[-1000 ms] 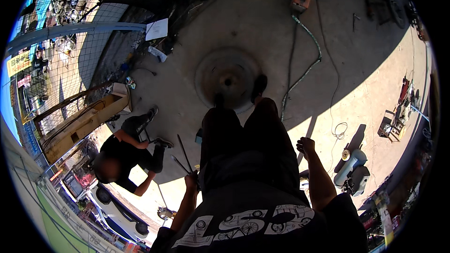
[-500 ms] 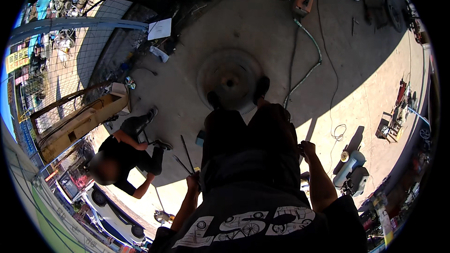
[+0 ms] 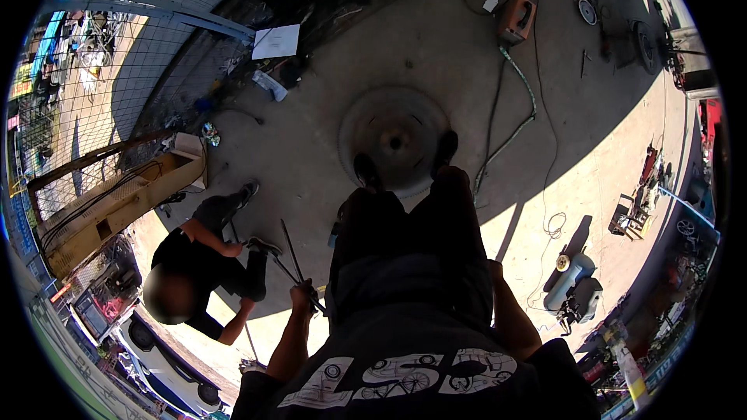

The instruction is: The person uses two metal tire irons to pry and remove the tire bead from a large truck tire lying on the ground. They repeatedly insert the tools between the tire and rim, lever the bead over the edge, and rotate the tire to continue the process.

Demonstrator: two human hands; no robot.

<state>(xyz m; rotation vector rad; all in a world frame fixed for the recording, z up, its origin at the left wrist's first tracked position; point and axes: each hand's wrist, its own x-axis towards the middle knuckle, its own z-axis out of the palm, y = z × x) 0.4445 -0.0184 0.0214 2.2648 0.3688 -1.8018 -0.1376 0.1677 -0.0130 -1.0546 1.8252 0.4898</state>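
Disc (image 3: 395,118) lay on the floor (image 3: 268,148) ahead, rods (image 3: 292,250) were in the left hand (image 3: 303,294), co-worker (image 3: 201,266) farther left, tank (image 3: 568,283) right

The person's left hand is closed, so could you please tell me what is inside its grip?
Two thin dark rods stick out of the left hand, spreading apart. The stretch inside the grip is covered, so whether they join there cannot be seen.
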